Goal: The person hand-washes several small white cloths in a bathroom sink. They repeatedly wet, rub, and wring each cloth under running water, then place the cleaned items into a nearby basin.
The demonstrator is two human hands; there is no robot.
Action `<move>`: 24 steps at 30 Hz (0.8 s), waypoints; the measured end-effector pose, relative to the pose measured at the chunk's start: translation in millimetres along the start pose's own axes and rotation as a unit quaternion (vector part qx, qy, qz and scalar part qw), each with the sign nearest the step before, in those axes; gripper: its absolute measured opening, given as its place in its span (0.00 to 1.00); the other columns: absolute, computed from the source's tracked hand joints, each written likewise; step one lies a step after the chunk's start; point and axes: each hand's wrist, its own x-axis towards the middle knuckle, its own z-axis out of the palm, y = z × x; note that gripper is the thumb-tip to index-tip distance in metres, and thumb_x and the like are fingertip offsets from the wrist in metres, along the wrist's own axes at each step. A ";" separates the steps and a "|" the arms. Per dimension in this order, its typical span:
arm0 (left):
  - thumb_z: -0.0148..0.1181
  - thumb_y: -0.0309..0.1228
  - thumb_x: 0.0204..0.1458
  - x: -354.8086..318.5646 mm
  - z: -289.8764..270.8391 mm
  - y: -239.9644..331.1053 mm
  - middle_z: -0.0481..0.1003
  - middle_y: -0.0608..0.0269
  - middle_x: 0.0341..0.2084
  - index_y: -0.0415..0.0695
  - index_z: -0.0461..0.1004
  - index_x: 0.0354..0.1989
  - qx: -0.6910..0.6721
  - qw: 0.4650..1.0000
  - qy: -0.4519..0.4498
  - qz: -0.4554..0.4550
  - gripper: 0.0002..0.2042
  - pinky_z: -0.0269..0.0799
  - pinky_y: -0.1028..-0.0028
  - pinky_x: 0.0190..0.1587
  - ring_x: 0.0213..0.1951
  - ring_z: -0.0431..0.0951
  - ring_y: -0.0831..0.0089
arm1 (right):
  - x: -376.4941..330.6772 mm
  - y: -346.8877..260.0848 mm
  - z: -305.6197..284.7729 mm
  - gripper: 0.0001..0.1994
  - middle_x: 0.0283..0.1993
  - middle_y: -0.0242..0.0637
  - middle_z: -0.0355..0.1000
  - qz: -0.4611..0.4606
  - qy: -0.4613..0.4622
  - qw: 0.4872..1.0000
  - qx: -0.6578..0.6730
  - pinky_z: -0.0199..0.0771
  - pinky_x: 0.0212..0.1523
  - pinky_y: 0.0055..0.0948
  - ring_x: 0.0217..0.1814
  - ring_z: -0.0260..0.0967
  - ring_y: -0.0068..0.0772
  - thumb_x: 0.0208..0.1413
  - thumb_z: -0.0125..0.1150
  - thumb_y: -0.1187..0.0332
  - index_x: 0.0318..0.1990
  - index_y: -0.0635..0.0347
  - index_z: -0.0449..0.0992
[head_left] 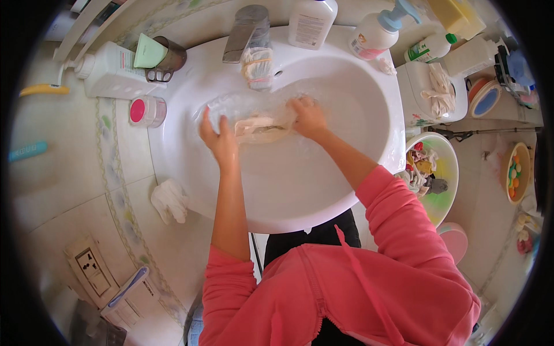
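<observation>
"Fingers, L hand?"

"Spread apart, gripping nothing I can see; just left of a pale beige item."

"R hand?"

"Fingers curled at item's right end; can't tell from my feed if they grip."

"Item's loc?"

"In sink bowl, btwn both hands, on near side of faucet. Further out I see pink-lidded jar L, tub of cloths R."
</observation>
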 end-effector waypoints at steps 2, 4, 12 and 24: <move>0.50 0.44 0.58 1.7 6.8 -14.4 0.60 0.57 0.60 0.44 0.62 0.61 -0.062 0.963 -0.073 -0.254 0.25 0.60 0.65 0.59 0.60 0.62 0.64 | -1.7 -15.2 8.5 0.24 0.58 0.40 0.63 -0.094 -0.041 0.979 0.174 0.68 0.54 0.41 0.61 0.59 0.47 0.36 0.67 0.72 0.47 0.44 0.73; 0.50 0.51 0.58 -2.2 18.6 20.1 0.69 0.58 0.51 0.42 0.64 0.58 -0.185 0.852 -0.158 -0.464 0.28 0.67 0.65 0.53 0.52 0.70 0.64 | -10.6 -39.8 -4.8 0.22 0.55 0.42 0.64 -0.174 -0.006 0.943 0.284 0.69 0.52 0.40 0.57 0.62 0.49 0.34 0.66 0.74 0.42 0.47 0.75; 0.44 0.44 0.62 -13.9 15.7 -23.8 0.73 0.65 0.38 0.44 0.67 0.53 -0.488 0.740 -0.324 -0.330 0.19 0.73 0.70 0.42 0.36 0.76 0.70 | -78.5 -129.4 -35.3 0.19 0.47 0.42 0.66 -0.371 0.111 0.903 0.183 0.75 0.39 0.39 0.47 0.69 0.44 0.30 0.66 0.65 0.37 0.50 0.74; 0.58 0.36 0.53 -19.1 -3.2 -11.4 0.71 0.57 0.47 0.42 0.68 0.52 -0.154 0.927 -0.236 -0.246 0.19 0.67 0.67 0.51 0.50 0.69 0.66 | 2.5 4.4 -33.1 0.18 0.49 0.34 0.65 -0.271 0.099 0.955 -0.068 0.68 0.44 0.43 0.50 0.67 0.38 0.40 0.64 0.63 0.43 0.47 0.72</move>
